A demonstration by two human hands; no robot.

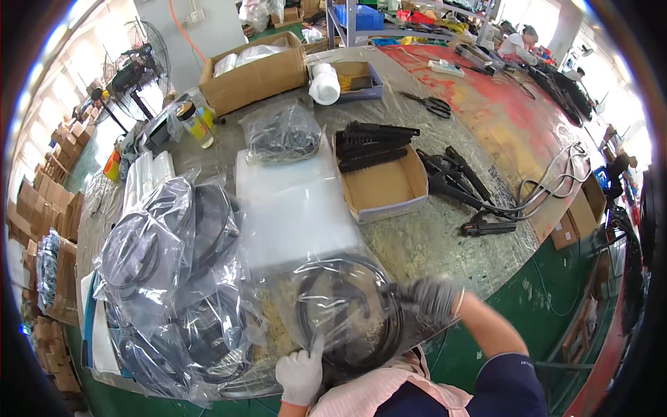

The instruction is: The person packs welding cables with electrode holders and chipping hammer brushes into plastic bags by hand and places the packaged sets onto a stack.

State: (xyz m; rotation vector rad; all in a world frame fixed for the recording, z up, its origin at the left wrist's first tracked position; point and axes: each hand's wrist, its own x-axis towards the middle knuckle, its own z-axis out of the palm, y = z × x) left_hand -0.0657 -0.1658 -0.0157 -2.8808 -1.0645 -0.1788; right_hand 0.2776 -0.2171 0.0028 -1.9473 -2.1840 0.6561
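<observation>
Plastic bag (pixel 347 306), 2 gloved hands

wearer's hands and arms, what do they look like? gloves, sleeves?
Left hand: white knit glove. Right hand: grey glove, a pale band at the wrist; forearm bare above it, dark navy short sleeve at the upper arm. No markings or cables visible.

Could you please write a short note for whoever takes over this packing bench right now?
Left hand, white glove: pinching the near edge of a clear bag with a coiled black cable inside.
Right hand, grey glove: holding the same bag's right side.
Done: filled bags piled on the left.
Left: stack of empty bags behind it, black parts in the open box, loose black parts on the table.
</observation>
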